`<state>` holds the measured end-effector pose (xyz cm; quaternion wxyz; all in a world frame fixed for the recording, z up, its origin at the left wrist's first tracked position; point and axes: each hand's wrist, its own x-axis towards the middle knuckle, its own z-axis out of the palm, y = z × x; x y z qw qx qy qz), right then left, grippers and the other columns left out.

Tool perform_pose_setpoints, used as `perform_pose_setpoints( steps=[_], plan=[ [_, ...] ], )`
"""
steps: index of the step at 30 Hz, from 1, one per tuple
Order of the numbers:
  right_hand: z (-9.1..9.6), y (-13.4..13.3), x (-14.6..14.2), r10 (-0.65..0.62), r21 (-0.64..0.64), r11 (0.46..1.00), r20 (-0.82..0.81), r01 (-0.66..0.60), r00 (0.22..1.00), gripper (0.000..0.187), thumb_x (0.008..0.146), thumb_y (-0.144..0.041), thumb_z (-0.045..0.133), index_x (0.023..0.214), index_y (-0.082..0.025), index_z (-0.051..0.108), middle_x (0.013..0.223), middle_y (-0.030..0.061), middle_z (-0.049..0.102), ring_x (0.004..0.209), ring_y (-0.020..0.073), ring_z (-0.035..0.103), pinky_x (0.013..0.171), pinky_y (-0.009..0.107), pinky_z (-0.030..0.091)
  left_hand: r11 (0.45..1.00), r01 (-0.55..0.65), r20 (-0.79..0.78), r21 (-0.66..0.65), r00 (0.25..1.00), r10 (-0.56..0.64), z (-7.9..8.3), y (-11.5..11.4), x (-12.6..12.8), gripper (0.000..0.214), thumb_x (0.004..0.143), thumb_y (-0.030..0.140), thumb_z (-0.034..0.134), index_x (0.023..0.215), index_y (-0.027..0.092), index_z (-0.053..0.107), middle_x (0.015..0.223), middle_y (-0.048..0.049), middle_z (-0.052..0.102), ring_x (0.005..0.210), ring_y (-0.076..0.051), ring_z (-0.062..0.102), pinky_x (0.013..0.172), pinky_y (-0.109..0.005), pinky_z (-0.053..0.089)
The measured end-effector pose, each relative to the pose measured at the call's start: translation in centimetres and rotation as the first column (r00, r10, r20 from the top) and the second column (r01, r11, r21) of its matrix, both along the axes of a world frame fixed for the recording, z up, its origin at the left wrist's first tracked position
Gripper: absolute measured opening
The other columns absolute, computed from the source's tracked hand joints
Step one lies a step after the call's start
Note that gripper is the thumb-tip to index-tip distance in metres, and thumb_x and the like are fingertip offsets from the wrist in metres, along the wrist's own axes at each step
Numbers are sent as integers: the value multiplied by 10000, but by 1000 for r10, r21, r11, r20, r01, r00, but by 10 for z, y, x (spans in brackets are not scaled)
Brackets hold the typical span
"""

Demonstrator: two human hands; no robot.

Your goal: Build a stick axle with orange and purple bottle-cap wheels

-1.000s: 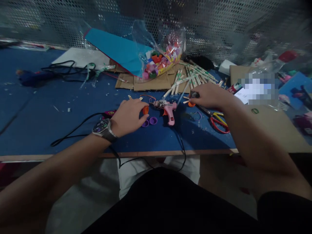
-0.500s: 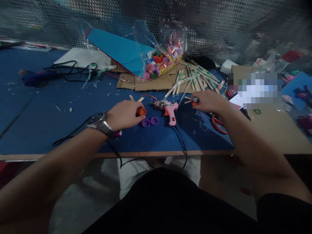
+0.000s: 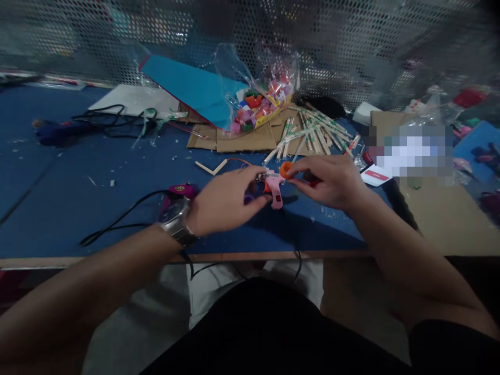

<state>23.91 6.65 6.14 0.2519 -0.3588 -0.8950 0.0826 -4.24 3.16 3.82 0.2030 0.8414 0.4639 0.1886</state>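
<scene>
My right hand (image 3: 330, 181) pinches an orange bottle cap (image 3: 286, 169) between thumb and fingertips, just above the pink glue gun (image 3: 275, 188) lying on the blue table (image 3: 97, 203). My left hand (image 3: 224, 204), with a wristwatch (image 3: 175, 223), reaches in from the left, fingers curled close to the gun's nozzle. What those fingers hold is hidden. A purple cap (image 3: 247, 198) peeks out between the thumb and fingers. The two hands nearly meet over the gun.
A clear bag of coloured caps (image 3: 263, 99) and a teal sheet (image 3: 191, 83) lie on cardboard (image 3: 242, 139) at the back, beside several wooden sticks (image 3: 308, 130). A black cable (image 3: 117, 225) crosses the table. Perforated metal backs the table; its front edge (image 3: 234, 256) is near.
Both hands moved inward to the pink glue gun. The right hand carried its orange cap left and lifted it; the left hand moved right, covering the purple caps.
</scene>
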Motion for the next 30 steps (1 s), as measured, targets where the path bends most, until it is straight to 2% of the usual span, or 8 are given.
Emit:
perform_pose_setpoints(
  steps=[2,5,10,13,17,24,27,30],
  plan=[
    [-3,-8,-7,73,37,997,-115,-69,991,86,987,-341,781,1067,-340,812,1003,9,889,805,225,803,747,376,607,985,115,324,-125,943,-69,-8,-6,19,540,1059,585,662,1393,160,659,1118,-114,780,947,-264,718,862,-404,568],
    [-7,-13,-11,155,64,987,-172,-146,973,137,959,-274,792,1081,-336,806,1007,3,895,830,221,829,727,356,634,951,251,677,-182,733,-64,-25,-9,42,427,1109,579,617,1254,180,660,1013,-68,758,839,-194,676,809,-351,571],
    [-16,-16,-11,266,101,963,-201,-250,943,217,911,-133,770,1047,-302,765,927,-13,884,821,199,852,778,313,651,957,251,746,-144,663,-62,-37,-7,50,452,1095,589,647,1307,196,575,1193,-102,717,1009,-208,700,886,-352,594],
    [-22,-17,-12,294,88,956,-291,-280,910,240,934,-144,808,1103,-305,752,1045,24,892,918,205,860,824,324,666,972,209,711,-107,700,-72,-37,-10,43,381,1118,512,636,1327,198,580,1239,-106,720,1080,-219,710,962,-372,582],
    [-31,-17,-10,199,92,980,-406,-176,892,218,906,-200,861,1068,-306,761,1153,103,848,1011,268,830,858,426,672,995,93,697,-37,716,-41,-38,-18,35,367,1119,497,644,1361,224,602,1211,-77,721,1036,-202,704,934,-359,575],
    [-61,-14,2,66,-27,995,-498,-91,865,387,864,-125,851,1186,-297,722,1017,54,789,871,226,757,726,350,599,997,28,803,-69,595,39,-51,-24,27,409,1117,458,652,1468,259,591,1319,-122,693,1141,-238,684,1027,-438,574],
    [-68,-13,5,-76,-200,980,-423,-11,903,355,941,-201,802,1272,-255,684,934,20,777,715,174,708,656,299,555,995,21,803,-101,592,69,-55,-24,28,397,1126,392,641,1488,244,573,1330,-130,692,1149,-236,685,1001,-417,580],
    [-69,-11,5,-82,-214,977,-252,28,964,198,987,-297,777,1152,-211,708,842,9,773,645,156,678,630,279,516,990,43,814,-137,574,88,-56,-22,29,388,1142,355,622,1503,229,557,1190,-96,702,959,-179,679,864,-352,582]
  ],
)
